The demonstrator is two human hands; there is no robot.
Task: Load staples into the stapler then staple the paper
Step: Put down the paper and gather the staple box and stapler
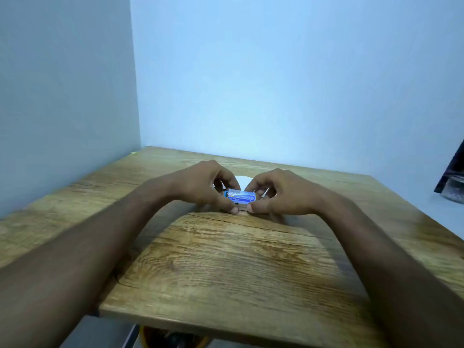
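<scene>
A small blue staple box [241, 196] is held between both hands just above the wooden table [226, 259], near its middle. My left hand [208, 184] grips the box's left end and my right hand [273, 192] grips its right end. Both thumbs pinch a small silvery piece [242, 207] at the box's near edge. White paper [243, 181] lies on the table behind the hands, mostly hidden by them. No stapler shows clearly; the hands hide whatever lies under them.
Pale blue walls close the table at the left and the back. A dark object [452, 177] stands at the right edge. A small yellow scrap [134, 153] lies at the table's far left corner. An orange round thing [175, 337] shows below the near edge.
</scene>
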